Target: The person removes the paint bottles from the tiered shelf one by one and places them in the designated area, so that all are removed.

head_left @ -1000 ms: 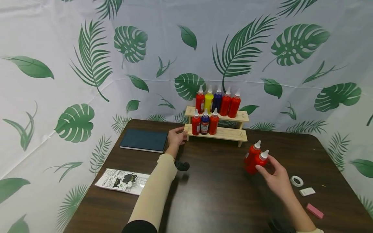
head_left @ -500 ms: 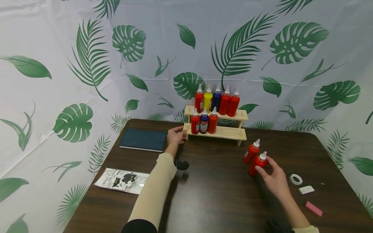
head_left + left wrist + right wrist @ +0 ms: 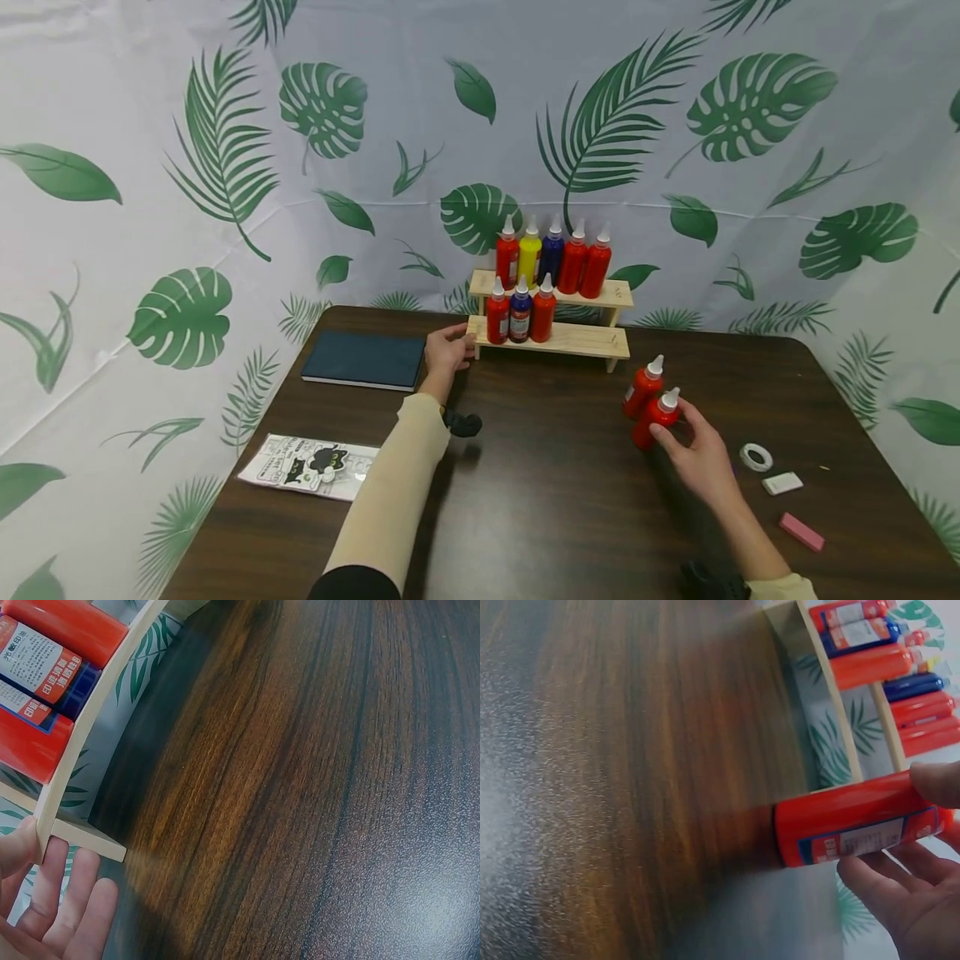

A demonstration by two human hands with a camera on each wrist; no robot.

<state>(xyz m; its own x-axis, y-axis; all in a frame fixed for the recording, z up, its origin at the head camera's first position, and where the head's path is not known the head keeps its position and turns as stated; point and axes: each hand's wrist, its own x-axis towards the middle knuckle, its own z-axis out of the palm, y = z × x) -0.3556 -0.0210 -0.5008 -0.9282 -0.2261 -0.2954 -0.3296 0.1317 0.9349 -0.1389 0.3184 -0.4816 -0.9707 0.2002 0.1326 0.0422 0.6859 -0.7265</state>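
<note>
A two-tier wooden rack [image 3: 588, 339] stands at the back of the table. My left hand [image 3: 445, 354] grips the left end of its lower shelf, thumb above and fingers below in the left wrist view. Three bottles, red, a blue one [image 3: 520, 315] and red, stand on the left part of that shelf. Several more, with a yellow bottle [image 3: 528, 258] among them, line the upper shelf. To the right of the rack my right hand [image 3: 705, 458] holds a red squeeze bottle [image 3: 847, 817] by its upper part, upright. Just behind it stands another red bottle [image 3: 641, 392].
A dark notebook [image 3: 363, 360] lies left of my left hand, with a cat-printed packet [image 3: 311, 467] nearer. On the right are a white tape roll [image 3: 756, 457], a white eraser [image 3: 782, 483] and a pink block [image 3: 802, 532]. A leaf-patterned cloth [image 3: 420, 108] hangs behind the table.
The head view has drifted slightly, shifting the scene a little left. Both hands keep their holds on the rack and the red bottle.
</note>
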